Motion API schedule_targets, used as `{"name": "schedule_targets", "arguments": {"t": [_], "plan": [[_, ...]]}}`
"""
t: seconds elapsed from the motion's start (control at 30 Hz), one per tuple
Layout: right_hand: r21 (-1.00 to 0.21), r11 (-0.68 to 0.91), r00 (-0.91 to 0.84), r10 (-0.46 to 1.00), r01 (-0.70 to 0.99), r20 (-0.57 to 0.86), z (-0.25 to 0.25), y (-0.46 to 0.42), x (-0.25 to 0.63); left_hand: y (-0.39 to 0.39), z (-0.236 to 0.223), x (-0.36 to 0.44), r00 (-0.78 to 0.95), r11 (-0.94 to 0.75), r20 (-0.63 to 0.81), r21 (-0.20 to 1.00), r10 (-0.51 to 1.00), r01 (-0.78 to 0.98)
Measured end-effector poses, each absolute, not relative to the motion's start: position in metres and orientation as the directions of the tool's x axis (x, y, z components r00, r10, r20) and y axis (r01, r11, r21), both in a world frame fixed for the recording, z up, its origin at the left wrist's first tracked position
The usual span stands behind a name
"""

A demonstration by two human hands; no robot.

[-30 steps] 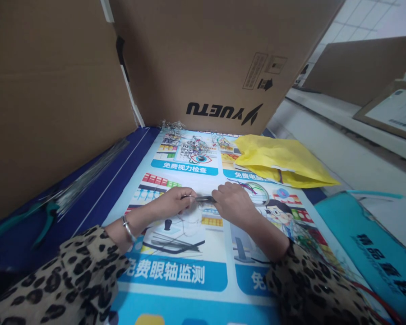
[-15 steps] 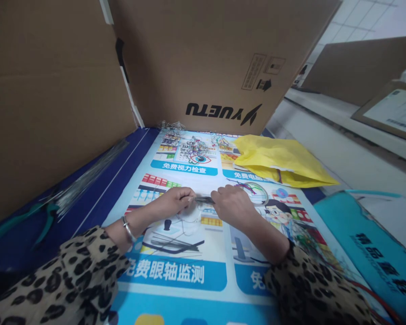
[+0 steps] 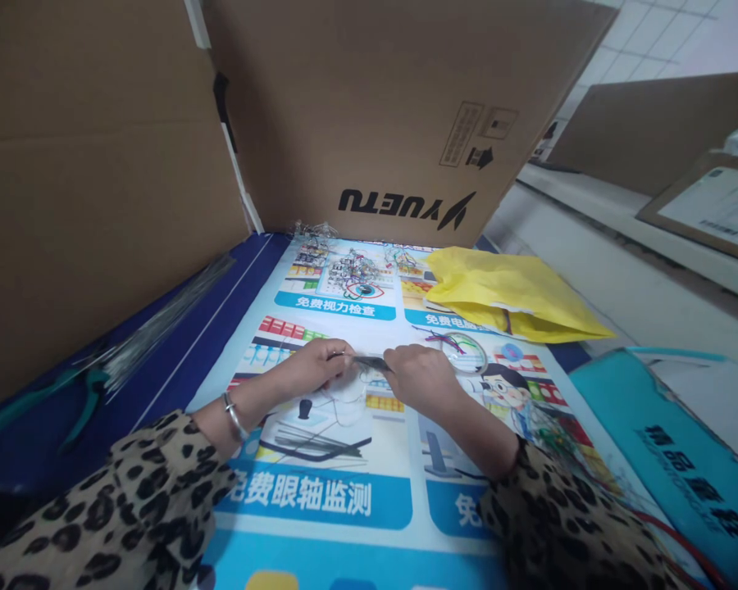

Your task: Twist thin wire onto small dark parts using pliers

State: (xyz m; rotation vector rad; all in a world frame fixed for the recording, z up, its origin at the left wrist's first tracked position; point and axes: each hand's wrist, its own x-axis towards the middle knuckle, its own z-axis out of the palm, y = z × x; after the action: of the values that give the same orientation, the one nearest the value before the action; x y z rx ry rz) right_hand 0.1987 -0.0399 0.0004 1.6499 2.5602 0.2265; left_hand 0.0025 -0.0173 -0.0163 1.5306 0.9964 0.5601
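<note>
Hands point(image 3: 378, 370) level, nearly meeting, fingers curled around slim metal tool point(image 3: 371, 362).

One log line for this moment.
right hand: gripping slim metal tool | left hand: pinched at tool tip | nearby: yellow bag, teal-handled tool, wire bundle

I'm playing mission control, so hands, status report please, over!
Left hand pinching thin wire. Right hand gripping slim metal tool, tip at left hand. Yellow bag beyond, touching neither hand. Over.
</note>
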Motion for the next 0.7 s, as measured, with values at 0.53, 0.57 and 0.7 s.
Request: {"name": "schedule_targets", "arguments": {"t": [0.53, 0.57, 0.7], "plan": [[0.072, 0.372, -0.372, 0.928, 0.925, -0.018, -0.006, -0.038, 0.199, -0.017, -0.016, 0.006, 0.441, 0.089, -0.092, 0.996, 0.893, 0.027], [0.066, 0.397, -0.398, 0.918, 0.915, -0.009, -0.006, -0.038, 0.201, -0.017, -0.016, 0.006, 0.458, 0.087, -0.087, 0.996, 0.885, 0.022], [0.078, 0.492, -0.495, 0.868, 0.867, 0.033, -0.004, -0.034, 0.207, -0.018, -0.015, 0.005, 0.502, 0.059, -0.072, 0.997, 0.862, 0.041]]}}
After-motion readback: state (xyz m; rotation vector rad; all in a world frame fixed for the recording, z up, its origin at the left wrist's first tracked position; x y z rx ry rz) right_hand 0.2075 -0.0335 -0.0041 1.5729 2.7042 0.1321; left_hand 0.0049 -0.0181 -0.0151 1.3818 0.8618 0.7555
